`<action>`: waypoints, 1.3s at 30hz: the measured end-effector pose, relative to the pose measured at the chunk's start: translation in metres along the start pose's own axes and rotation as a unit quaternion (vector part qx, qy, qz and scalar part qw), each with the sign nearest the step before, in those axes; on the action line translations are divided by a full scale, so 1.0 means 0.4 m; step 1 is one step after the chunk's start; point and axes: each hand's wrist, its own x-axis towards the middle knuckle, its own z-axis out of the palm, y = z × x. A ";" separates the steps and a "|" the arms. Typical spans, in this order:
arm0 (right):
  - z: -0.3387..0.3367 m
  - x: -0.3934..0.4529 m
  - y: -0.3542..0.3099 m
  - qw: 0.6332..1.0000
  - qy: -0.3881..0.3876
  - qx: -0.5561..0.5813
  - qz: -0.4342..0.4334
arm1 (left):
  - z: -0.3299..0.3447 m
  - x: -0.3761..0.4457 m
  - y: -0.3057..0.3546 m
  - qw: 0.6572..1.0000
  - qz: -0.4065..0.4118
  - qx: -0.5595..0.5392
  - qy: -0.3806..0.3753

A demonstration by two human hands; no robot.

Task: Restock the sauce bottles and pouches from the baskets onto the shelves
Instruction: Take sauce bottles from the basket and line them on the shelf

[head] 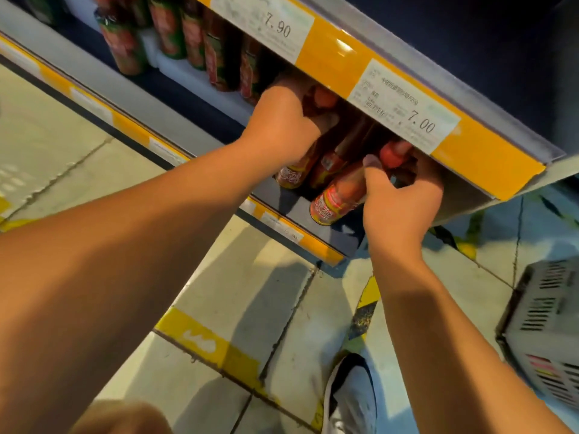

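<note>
Both my hands reach under the upper shelf edge onto the grey shelf. My left hand grips the neck of a red sauce bottle standing at the shelf front. My right hand holds another red-capped sauce bottle by its neck, tilted, its base near the shelf's front edge. A third sauce bottle stands between them. Further left, a row of taller red bottles with green labels fills the shelf.
Price tags reading 7.90 and 7.00 hang on the yellow strip above. A grey plastic basket sits on the floor at the right. My shoe stands on the tiled floor with yellow tape lines.
</note>
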 end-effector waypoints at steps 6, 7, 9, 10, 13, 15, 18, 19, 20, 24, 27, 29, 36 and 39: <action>0.014 0.007 0.035 1.000 -0.022 0.009 0.015 | 0.034 -0.013 -0.028 0.999 0.003 0.033 -0.038; 0.017 0.001 0.051 0.999 -0.039 0.010 0.023 | 0.039 -0.013 -0.038 0.998 -0.004 0.052 -0.037; 0.028 -0.018 0.092 0.996 -0.075 -0.011 0.043 | 0.049 -0.021 -0.059 0.997 -0.020 0.070 -0.030; 0.035 -0.026 0.115 0.995 -0.088 -0.024 0.051 | 0.056 -0.027 -0.072 0.996 -0.032 0.073 -0.028; 0.057 -0.034 0.172 0.990 -0.097 -0.060 0.081 | 0.088 -0.040 -0.122 0.992 -0.097 0.078 -0.015; 0.062 -0.023 0.203 0.989 -0.087 -0.083 0.091 | 0.106 -0.046 -0.143 0.989 -0.115 0.088 -0.016; 0.060 -0.006 0.237 0.990 -0.065 -0.095 0.079 | 0.115 -0.035 -0.170 0.992 -0.096 0.077 -0.001; 0.060 -0.001 0.245 0.991 -0.052 -0.095 0.079 | 0.113 -0.026 -0.180 0.994 -0.089 0.069 0.003; 0.060 0.007 0.251 0.991 -0.040 -0.095 0.081 | 0.109 -0.019 -0.183 0.994 -0.091 0.064 0.004; 0.077 0.066 0.259 0.994 -0.045 -0.048 0.093 | 0.101 0.008 -0.184 0.997 -0.052 0.060 0.001; 0.084 0.101 0.258 0.991 -0.055 -0.078 0.096 | 0.107 0.027 -0.177 0.997 -0.035 0.074 -0.006; 0.086 0.117 0.262 0.989 -0.049 -0.101 0.091 | 0.115 0.039 -0.176 0.994 -0.035 0.099 -0.011; 0.082 0.138 0.265 0.983 -0.056 -0.141 0.104 | 0.121 0.047 -0.179 0.993 -0.040 0.110 -0.011; 0.083 0.136 0.261 0.983 -0.060 -0.129 0.113 | 0.124 0.048 -0.177 0.993 -0.039 0.111 -0.006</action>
